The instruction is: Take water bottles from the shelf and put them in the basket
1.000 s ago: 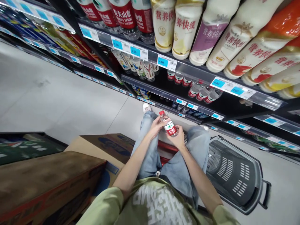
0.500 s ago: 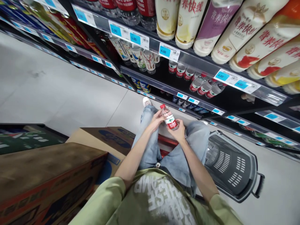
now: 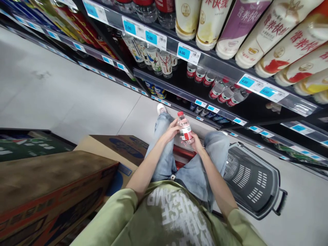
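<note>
Two hands on one small water bottle (image 3: 185, 128), held above the knees, in front of the shelving. Left hand (image 3: 171, 130) wrapped against the bottle's left side near the shoulder, fingers closed on it; right hand (image 3: 196, 142) cupped under and behind the base, fingers clamped on the lower body. Long axis close to upright, tilted slightly left at the top, red cap (image 3: 180, 113) pointing up and away toward the shelves, base down toward the lap. Red label band low on the body, partly covered by the right fingers; print too small to read. Bottom of the bottle hidden by the right palm.

Just below the hands, a red strip (image 3: 183, 152) between the jeans-clad legs, mostly covered, identity unclear. One white shoe (image 3: 161, 108) visible past the left knee; the other foot hidden. Grey plastic basket (image 3: 252, 182) on the floor at right, touching or just beside the right leg, its inside out of sight. Cardboard boxes (image 3: 123, 152) stacked close on the left, cut off by the lower edge.

Ahead, black shelf rails with blue price tags (image 3: 183, 53); similar red-labelled bottles (image 3: 225, 92) lying on the shelf beyond the hands, with dark free space beside them. Large pale drink bottles (image 3: 212, 20) on the top shelf, cut off above. Open grey floor (image 3: 64, 95) to the left.
</note>
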A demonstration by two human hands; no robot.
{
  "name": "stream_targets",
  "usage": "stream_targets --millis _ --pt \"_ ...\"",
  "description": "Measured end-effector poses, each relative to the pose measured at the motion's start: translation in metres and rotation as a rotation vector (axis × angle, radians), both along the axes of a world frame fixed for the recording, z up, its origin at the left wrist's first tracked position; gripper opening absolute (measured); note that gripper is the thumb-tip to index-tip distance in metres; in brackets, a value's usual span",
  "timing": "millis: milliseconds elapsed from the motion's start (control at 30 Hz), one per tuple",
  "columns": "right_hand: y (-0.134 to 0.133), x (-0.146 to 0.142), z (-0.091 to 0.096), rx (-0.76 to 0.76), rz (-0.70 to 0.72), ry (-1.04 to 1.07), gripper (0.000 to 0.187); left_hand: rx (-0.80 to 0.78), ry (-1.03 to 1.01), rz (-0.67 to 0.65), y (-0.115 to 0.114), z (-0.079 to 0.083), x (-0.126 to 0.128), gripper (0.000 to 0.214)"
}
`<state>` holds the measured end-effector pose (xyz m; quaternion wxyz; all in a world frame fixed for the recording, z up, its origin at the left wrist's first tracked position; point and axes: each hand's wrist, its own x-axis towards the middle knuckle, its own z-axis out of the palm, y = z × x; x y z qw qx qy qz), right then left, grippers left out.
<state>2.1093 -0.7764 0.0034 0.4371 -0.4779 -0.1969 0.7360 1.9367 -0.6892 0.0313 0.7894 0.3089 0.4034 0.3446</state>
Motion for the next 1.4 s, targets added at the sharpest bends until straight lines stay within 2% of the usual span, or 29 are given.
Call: stream_targets --millis 100,200,300,500,733,900,1133,1267,1400 --pt "-0.002 -0.004 0.002 0.010 0.014 -0.062 0.066 0.020 0.014 -0.033 0.000 -0.004 0.001 0.086" --pt "-0.004 -0.006 0.002 0.027 -0.034 -0.172 0.075 0.040 0.030 -0.036 0.001 -0.008 0.002 0.077" --pt "-0.004 -0.005 0.001 0.019 -0.075 -0.183 0.079 0.042 0.049 -0.035 0.003 -0.010 0.003 0.077" --pt "0.000 0.003 -0.001 0.017 -0.065 -0.095 0.058 0.042 0.113 -0.005 0.003 -0.013 0.004 0.082" --pt "0.001 0.003 -0.007 -0.008 -0.042 0.019 0.052 0.099 0.059 -0.012 0.002 -0.010 0.004 0.077" --pt "0.000 0.005 -0.010 -0.041 -0.047 0.034 0.046 0.072 0.054 0.002 0.001 -0.006 0.005 0.078" --pt "-0.001 0.005 -0.011 -0.033 -0.034 0.006 0.054 0.073 0.038 -0.001 0.000 -0.008 0.005 0.080" --pt "-0.002 0.003 -0.014 -0.034 -0.039 -0.105 0.063 0.099 0.111 -0.037 -0.001 -0.010 0.005 0.069" --pt "-0.005 0.003 -0.014 -0.017 -0.037 -0.179 0.063 0.120 0.154 -0.048 -0.001 -0.010 0.007 0.069"
